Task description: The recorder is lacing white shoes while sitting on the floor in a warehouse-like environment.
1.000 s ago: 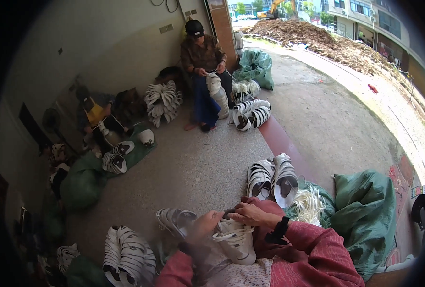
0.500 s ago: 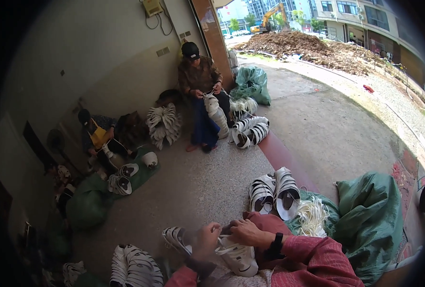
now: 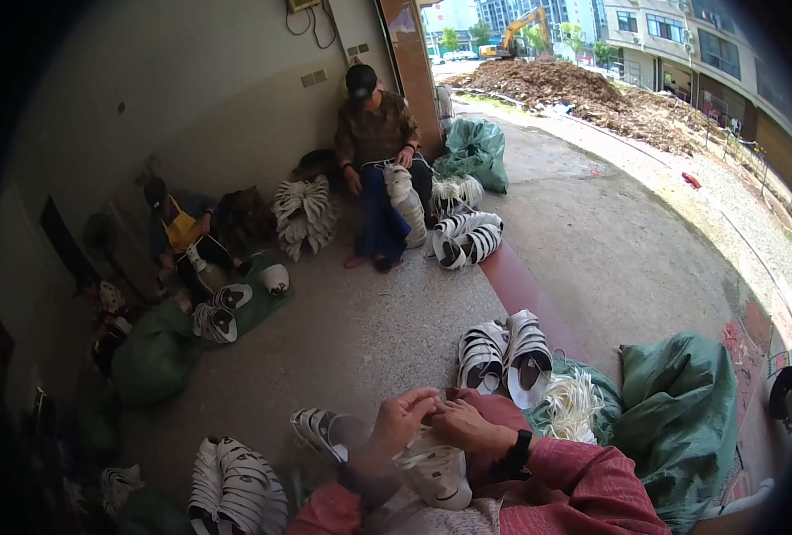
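On my lap stands a white shoe upper (image 3: 438,474), with my two hands just above it. My left hand (image 3: 401,423) is closed in a pinch, its fingertips meeting those of my right hand (image 3: 469,428) at the top of the upper. The right fingers are bent and closed too. Whatever is pinched between them is too small to make out. Nested white shoe uppers (image 3: 505,357) with dark insides rest on the floor past my right hand. Beside them a bundle of white laces (image 3: 576,406) lies on green sacking.
A full green sack (image 3: 681,419) stands at my right. More stacked uppers (image 3: 235,489) are at lower left, with another white upper (image 3: 320,430) near my left wrist. Across the floor a seated person (image 3: 376,134) handles stacked uppers; another person (image 3: 182,227) in a yellow apron sits farther left.
My hands have come together and risen slightly above the upper. The person across has parted their hands, one now lower beside the thigh. The whole view has shifted a little.
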Tool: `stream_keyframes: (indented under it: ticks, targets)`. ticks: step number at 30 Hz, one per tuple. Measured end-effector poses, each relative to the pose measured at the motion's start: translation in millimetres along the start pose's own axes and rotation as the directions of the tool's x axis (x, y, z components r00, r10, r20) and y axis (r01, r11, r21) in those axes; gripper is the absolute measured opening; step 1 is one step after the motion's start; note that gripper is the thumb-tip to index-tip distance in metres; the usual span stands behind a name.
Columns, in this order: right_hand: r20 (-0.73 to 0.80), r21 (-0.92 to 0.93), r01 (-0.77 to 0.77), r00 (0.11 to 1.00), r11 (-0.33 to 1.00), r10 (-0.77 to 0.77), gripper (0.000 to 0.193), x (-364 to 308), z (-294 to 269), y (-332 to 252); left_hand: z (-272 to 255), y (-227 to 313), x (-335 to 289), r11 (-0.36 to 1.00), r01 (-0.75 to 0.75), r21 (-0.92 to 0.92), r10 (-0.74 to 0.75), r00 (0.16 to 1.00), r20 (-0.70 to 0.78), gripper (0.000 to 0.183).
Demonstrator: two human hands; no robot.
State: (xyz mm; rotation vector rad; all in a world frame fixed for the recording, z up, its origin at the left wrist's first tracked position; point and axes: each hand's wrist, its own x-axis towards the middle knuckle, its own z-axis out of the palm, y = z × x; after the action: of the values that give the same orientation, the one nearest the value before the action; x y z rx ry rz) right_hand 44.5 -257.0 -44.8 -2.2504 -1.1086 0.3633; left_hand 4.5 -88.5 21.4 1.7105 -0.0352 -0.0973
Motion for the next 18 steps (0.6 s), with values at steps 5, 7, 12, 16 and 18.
stream_keyframes:
  ticks: [5,7,12,16,18]
  targets:
    - [-0.212,-0.117,0.095,0.970,0.989,-0.119,0.018,7,-3,19,-53,-35,2,0.993,-0.117,-0.005,0.112,0.961,-0.252,0.021]
    - [-0.304,0.364,0.111,0.953,0.925,0.005,0.010,1,-11,28,-69,-40,-11,0.998,-0.066,-0.015,0.058,0.947,-0.317,0.021]
    - [-0.018,0.975,-0.020,0.986,0.223,0.168,0.008,-10,-38,30,-88,-95,-57,0.994,0.098,-0.044,-0.106,0.951,-0.289,0.020]
    - [-0.089,0.927,-0.064,0.920,0.371,0.382,0.020,-16,-57,24,-77,-103,-68,0.983,0.151,0.104,-0.132,0.977,-0.167,0.019]
    - [-0.136,0.895,-0.088,0.881,0.438,0.454,0.019,-19,-58,41,-67,-93,-60,0.991,0.105,0.082,-0.095,0.988,-0.119,0.019]
